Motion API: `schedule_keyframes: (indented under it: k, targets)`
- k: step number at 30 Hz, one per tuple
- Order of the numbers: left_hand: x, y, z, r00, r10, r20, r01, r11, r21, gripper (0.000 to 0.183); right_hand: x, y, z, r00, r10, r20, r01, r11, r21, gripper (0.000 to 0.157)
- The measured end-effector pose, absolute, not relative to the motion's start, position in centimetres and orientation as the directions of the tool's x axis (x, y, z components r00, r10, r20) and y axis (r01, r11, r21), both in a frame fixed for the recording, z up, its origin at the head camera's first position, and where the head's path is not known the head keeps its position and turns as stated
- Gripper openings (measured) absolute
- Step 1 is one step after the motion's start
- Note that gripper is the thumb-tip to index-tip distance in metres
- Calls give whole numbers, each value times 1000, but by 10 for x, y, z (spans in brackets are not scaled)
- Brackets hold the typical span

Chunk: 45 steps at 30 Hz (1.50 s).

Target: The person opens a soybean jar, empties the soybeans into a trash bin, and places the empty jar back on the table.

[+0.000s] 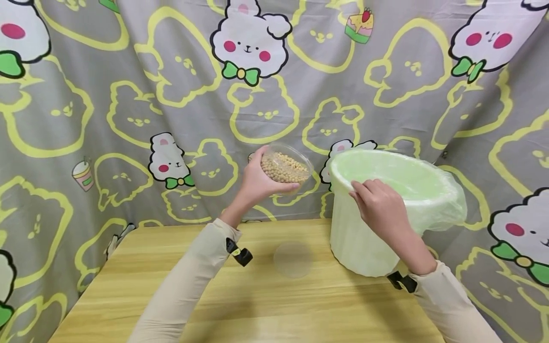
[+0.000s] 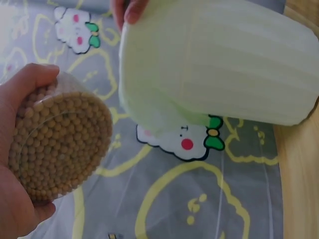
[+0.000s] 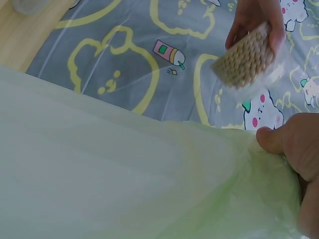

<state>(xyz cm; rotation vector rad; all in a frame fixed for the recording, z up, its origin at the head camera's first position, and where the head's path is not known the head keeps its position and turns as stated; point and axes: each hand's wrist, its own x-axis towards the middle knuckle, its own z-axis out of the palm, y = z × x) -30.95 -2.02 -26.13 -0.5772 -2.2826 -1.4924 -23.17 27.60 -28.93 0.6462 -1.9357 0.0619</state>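
My left hand (image 1: pixel 257 178) grips a clear round tub (image 1: pixel 303 157) part-filled with soybeans (image 1: pixel 283 169), raised above the table and tilted toward the bin. In the left wrist view the soybeans (image 2: pixel 60 144) press against the tub's clear base. A pale green trash bin (image 1: pixel 360 238) stands upright on the right, lined with a thin translucent green bag (image 1: pixel 450 205) folded over its rim. At the near left of that rim, my right hand (image 1: pixel 381 207) pinches the bag and edge; the right wrist view shows the thumb (image 3: pixel 271 139) over the outside.
A round clear lid (image 1: pixel 293 259) lies flat on the wooden table (image 1: pixel 171 267), left of the bin. Behind the table hangs a grey curtain (image 1: pixel 266 105) with rabbit prints. Each wrist wears a black strap (image 1: pixel 238 252).
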Motion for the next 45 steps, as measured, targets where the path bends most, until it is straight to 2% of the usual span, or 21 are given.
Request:
schedule_keyframes:
  k: [18, 31, 45]
  targets:
    - [-333, 35, -237, -821, 207, 532, 560, 469, 683, 125, -235, 271, -290, -301, -416, 858, -491, 839, 234, 21]
    - [-339, 58, -215, -757, 334, 562, 631, 600, 493, 130, -232, 271, -290, -285, -417, 863, -501, 832, 237, 25]
    - [-337, 65, -203, -770, 378, 513, 613, 662, 432, 129, -232, 274, -288, -321, -420, 849, -498, 837, 226, 27]
